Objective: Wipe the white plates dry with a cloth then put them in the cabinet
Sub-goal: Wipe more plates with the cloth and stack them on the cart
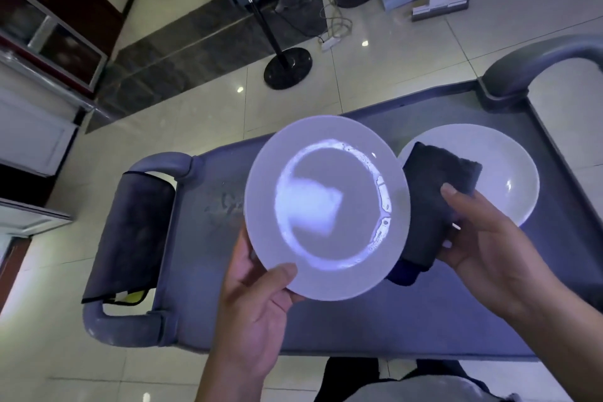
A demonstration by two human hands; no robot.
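Observation:
My left hand (pixel 257 307) grips a white plate (pixel 326 206) by its near rim, thumb on top, and holds it above the grey cart (pixel 208 238). Water beads ring the plate's well. Just right of the plate, my right hand (pixel 483 238) holds a folded dark cloth (pixel 434 199), thumb on its top face. A second white plate (pixel 496 166) lies on the cart behind the cloth, partly hidden by it. The cabinet (pixel 49 33) with a glass door stands at the far left.
Another dark cloth (pixel 130 232) drapes over the cart's left handle. The cart's right handle (pixel 535 59) arches at the back right. On the tiled floor beyond stand two black pole bases (pixel 287 67), a power strip with cable, and a squeegee mop (pixel 440 6).

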